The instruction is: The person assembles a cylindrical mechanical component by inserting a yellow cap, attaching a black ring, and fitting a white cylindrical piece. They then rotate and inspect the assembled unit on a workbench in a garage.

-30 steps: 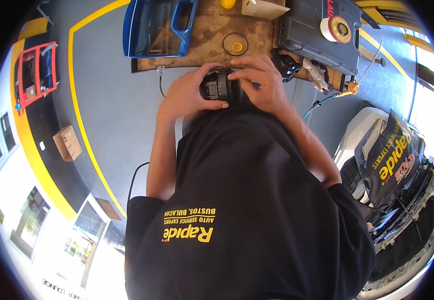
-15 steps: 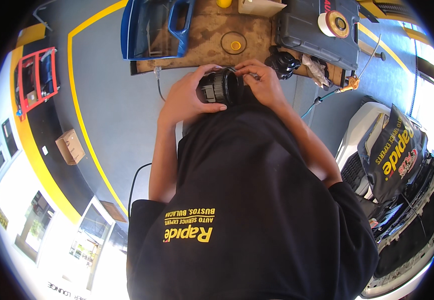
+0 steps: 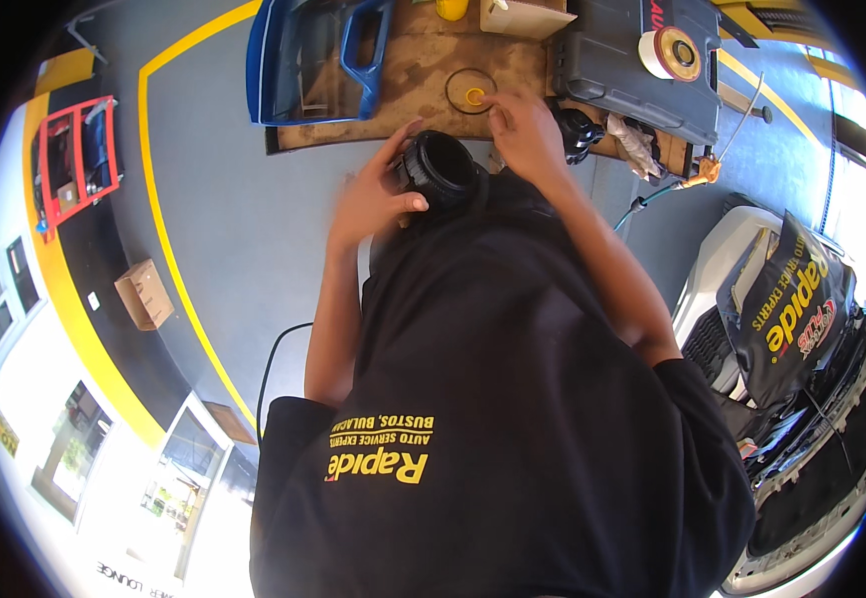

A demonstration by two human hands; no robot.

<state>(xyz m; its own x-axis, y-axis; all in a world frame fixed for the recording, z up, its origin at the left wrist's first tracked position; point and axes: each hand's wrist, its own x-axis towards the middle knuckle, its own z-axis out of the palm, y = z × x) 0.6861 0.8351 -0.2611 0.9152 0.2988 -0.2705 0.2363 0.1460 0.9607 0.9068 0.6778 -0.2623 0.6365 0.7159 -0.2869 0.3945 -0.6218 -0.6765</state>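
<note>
My left hand [image 3: 378, 202] is closed round a black ribbed plastic cylinder, a filter housing by its look [image 3: 440, 169], close to my body. Its hollow round mouth is tilted up and toward the workbench. Over the bench's near edge reaches my right hand [image 3: 528, 140], its fingers partly apart. The fingertips are beside a small yellow ring [image 3: 475, 97], which lies inside a thin, larger dark O-ring [image 3: 450, 78] on the brown bench top [image 3: 408, 65]. No object shows in the right hand. A black rounded part [image 3: 579, 133] stands just right of that hand, partly hidden by it.
A blue jug-like container with a handle [image 3: 266, 60] stands at the bench's left. A grey hard case [image 3: 602, 85] bears a white-and-gold round filter [image 3: 670, 54]. Crumpled paper [image 3: 635, 149] and an orange air gun [image 3: 700, 171] are at the right, near an open-hooded car [image 3: 712, 249].
My right hand has left the cylinder and moved up to the rings on the bench. The left hand has tipped the cylinder so that its opening shows.
</note>
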